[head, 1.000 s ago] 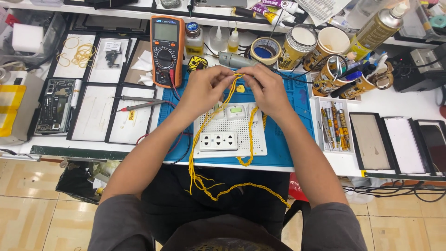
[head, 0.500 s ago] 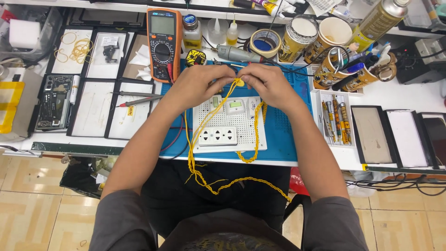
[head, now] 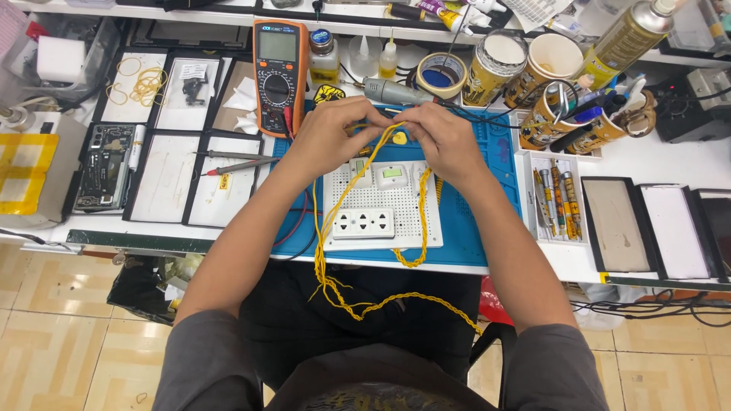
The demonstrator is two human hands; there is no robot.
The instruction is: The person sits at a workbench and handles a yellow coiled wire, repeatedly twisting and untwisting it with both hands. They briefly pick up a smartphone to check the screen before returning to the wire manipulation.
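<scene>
My left hand and right hand are close together, both pinching the twisted yellow wire between them to keep its end taut. The slack trails below my wrists, across the white perforated board and off the bench edge.

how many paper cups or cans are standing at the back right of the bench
4. A gold can beside the tape roll, an open cup to its right, and two cups of pens in front. Clutter may hide more.
</scene>
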